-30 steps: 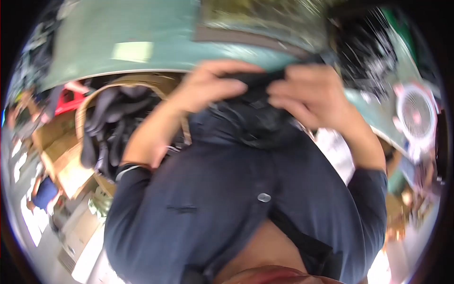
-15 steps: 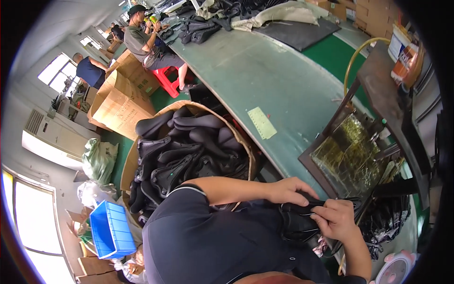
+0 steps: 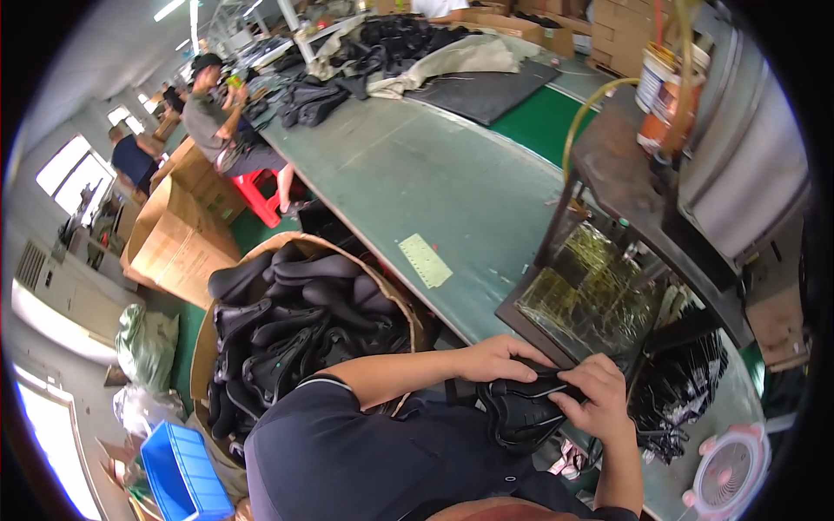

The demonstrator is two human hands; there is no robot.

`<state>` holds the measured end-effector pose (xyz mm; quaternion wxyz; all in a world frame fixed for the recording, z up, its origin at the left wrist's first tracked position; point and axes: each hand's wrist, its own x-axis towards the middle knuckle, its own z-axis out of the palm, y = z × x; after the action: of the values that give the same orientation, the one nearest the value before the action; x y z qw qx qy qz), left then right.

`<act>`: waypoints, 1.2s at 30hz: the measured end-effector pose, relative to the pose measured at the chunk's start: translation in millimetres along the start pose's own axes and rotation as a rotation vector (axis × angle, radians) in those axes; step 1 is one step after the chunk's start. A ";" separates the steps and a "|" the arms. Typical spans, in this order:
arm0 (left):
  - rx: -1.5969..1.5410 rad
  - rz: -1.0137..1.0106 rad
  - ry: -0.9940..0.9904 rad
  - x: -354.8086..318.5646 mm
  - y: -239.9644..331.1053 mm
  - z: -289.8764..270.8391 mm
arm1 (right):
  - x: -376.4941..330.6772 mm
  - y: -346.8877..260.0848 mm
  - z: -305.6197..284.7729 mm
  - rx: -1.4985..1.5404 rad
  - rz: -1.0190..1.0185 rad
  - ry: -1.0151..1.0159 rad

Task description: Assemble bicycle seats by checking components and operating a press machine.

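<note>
A black bicycle saddle (image 3: 524, 415) is held close against the front of my body, its moulded underside partly showing. My left hand (image 3: 502, 357) grips its upper edge, fingers and thumb curled along the rim. On the right side of that edge, my right hand (image 3: 594, 394) pinches the saddle between thumb and bent fingers. What lies under the fingertips is hidden. To the left of my arm, a large round-edged cardboard box (image 3: 412, 314) is heaped with black saddles (image 3: 317, 271).
A green-topped table (image 3: 373, 187) runs away ahead, with a pale perforated card (image 3: 425, 260) on it. At right stand a dark metal frame (image 3: 599, 143), a bundle of black strips (image 3: 682, 395) and a pink fan (image 3: 728, 473). A blue crate (image 3: 187, 473) sits lower left; a person (image 3: 213, 122) sits beyond.
The view has turned, so the surroundings have shifted left and lower. Both hands keep their hold on the saddle, whose underside shows a little more.
</note>
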<state>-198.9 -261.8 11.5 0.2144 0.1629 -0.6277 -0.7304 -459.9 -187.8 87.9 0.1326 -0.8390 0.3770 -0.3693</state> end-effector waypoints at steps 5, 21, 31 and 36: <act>-0.240 -0.108 0.188 6.6 -9.4 5.5 | -29.0 -2.6 2.4 -0.154 0.193 0.188; 0.919 0.415 0.553 144.2 -51.0 11.1 | -43.6 101.9 62.2 -0.441 0.659 0.545; 1.162 0.654 0.635 188.2 -41.9 -17.4 | -13.7 151.0 54.8 -0.450 0.529 0.723; 1.067 0.663 0.653 186.5 -55.2 -9.9 | -30.1 140.5 45.3 -0.456 0.677 0.608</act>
<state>-359.4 -360.1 -38.7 0.4938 0.2569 -0.8200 -0.1333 -515.7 -264.0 -29.4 -0.0575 -0.5320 0.7203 -0.4415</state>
